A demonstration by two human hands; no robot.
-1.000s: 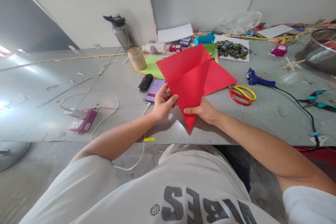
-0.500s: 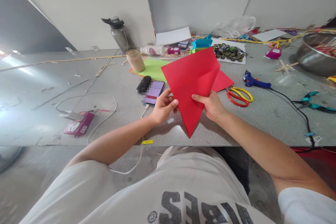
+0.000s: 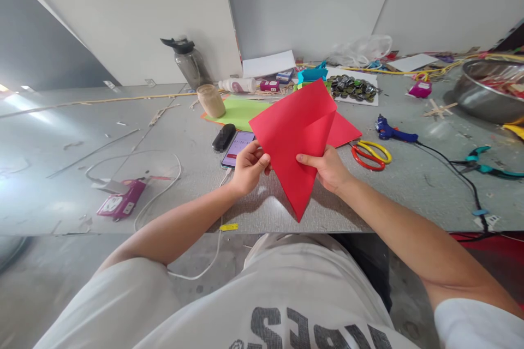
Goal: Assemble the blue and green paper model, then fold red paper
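I have two hands clamped on one folded red paper (image 3: pixel 292 136), held over the near part of the counter (image 3: pixel 409 191): the left hand (image 3: pixel 250 169) pinches its left edge, the right hand (image 3: pixel 327 168) grips its right edge, thumb in front. It partly hides one flat red piece (image 3: pixel 344 130) behind; one pair of scissors (image 3: pixel 370 154) lies beside that, one glue gun (image 3: pixel 395 131) farther right, one phone (image 3: pixel 236 150) left. The narrow tip points toward my body, the long axis running outward to the wide end
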